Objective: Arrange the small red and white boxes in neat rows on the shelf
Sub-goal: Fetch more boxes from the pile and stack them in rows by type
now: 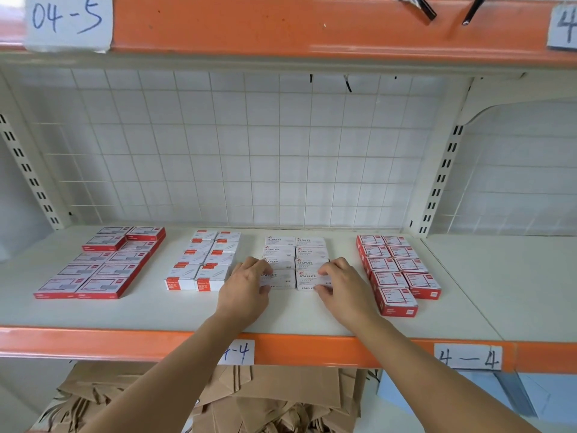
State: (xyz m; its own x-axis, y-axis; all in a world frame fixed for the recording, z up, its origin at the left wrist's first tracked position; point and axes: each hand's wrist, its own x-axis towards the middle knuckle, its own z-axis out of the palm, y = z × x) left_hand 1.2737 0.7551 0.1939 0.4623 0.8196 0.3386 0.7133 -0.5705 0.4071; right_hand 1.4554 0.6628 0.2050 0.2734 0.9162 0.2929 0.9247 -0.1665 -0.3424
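Four blocks of small boxes lie flat on the shelf, each two columns wide and running from the back edge toward the front edge. Both hands work on the third block from the left, the white staples boxes. The left hand curls over the front-left box, fingers on top and thumb at its front face, gripping it. The right hand pinches the front-right box the same way, fingertips on its top and thumb at its near side.

The step in hand appears to be squaring the front pair against the rest of the block. To do it well, I would press both boxes back together with even pressure so their front faces end level and parallel to the shelf's front edge, and squeeze inward lightly to close the seam between the columns. Pushing too hard would likely shunt the boxes behind out of line.

Counted: the red boxes at the left end show ten, two by five. The white boxes with red corners show eight, two by four. The staples block shows eight, two by four, with the front pair partly covered. The red-bordered boxes at the right show nine: five in the left column, four in the right, so its front edge is uneven.
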